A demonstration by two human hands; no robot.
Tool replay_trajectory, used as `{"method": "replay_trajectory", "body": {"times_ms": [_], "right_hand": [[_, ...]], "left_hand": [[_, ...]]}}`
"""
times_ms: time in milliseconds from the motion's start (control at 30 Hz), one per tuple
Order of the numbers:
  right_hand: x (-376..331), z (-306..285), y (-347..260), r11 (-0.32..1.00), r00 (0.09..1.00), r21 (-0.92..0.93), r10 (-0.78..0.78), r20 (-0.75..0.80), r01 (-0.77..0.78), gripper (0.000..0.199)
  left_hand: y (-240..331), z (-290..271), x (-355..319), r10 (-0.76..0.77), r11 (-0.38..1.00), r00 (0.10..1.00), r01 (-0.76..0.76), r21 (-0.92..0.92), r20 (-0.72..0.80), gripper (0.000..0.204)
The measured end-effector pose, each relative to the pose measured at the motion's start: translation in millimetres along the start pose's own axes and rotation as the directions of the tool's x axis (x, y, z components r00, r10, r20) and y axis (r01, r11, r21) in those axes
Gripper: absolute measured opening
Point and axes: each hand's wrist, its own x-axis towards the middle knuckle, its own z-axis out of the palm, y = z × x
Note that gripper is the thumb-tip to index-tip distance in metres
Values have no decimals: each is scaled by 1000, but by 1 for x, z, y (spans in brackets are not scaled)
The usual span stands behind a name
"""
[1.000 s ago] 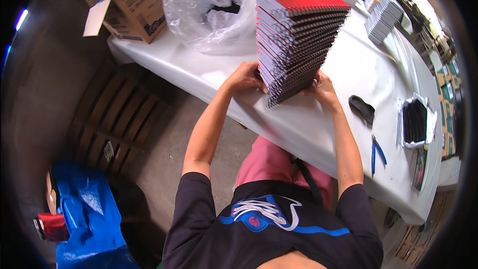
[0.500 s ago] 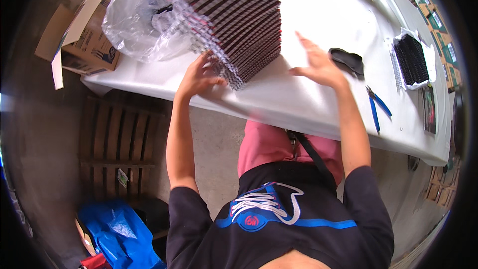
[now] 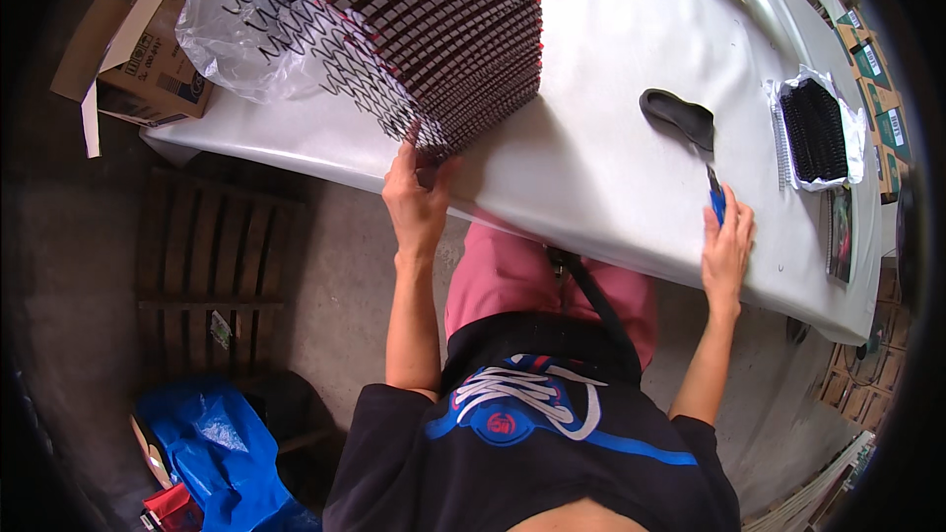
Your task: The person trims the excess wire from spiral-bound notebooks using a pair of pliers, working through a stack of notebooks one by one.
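Observation:
A tall stack of dark-and-white layers [image 3: 448, 30] stands on the white-covered table [image 3: 581, 177], with red along some edges. Zigzag binding wires [image 3: 340, 64] stick out from its left side. At the near bottom corner of this stack, my left hand [image 3: 416, 202] touches it with thumb and fingers apart. My right hand [image 3: 727, 241] is closed around the blue handles of a pair of cutting pliers [image 3: 716, 194], low over the table. Just beyond their tip lies a black sole-shaped object [image 3: 678, 118]. My palm hides much of the handles.
A clear plastic bag [image 3: 227, 44] and an open cardboard box [image 3: 163, 74] sit left of the stack. At right, black binding wires [image 3: 814, 130] lie in white wrapping. A wooden pallet [image 3: 212, 266] and a blue bag [image 3: 212, 443] are at lower left.
My right hand has moved right and nearer and taken hold of the pliers, which lay on the table. The left hand has shifted slightly and now touches the stack's near corner.

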Motion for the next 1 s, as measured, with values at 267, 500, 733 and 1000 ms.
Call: {"method": "replay_trajectory", "body": {"times_ms": [267,500,733,1000], "right_hand": [[2,43,-154,824,829,251,-547,117,508,42],[7,69,-189,818,825,116,-565,-17,563,39],[12,73,-200,833,831,123,-550,86,539,34],[13,72,-194,818,828,162,-560,6,552,38]], "left_hand": [[2,-8,4,98,991,993,-103,80,60,56],[7,-14,1,-68,997,993,72,-36,100,62],[6,-12,1,-94,991,989,104,-82,116,63],[-3,-12,1,-33,996,994,42,-83,104,56]]}}
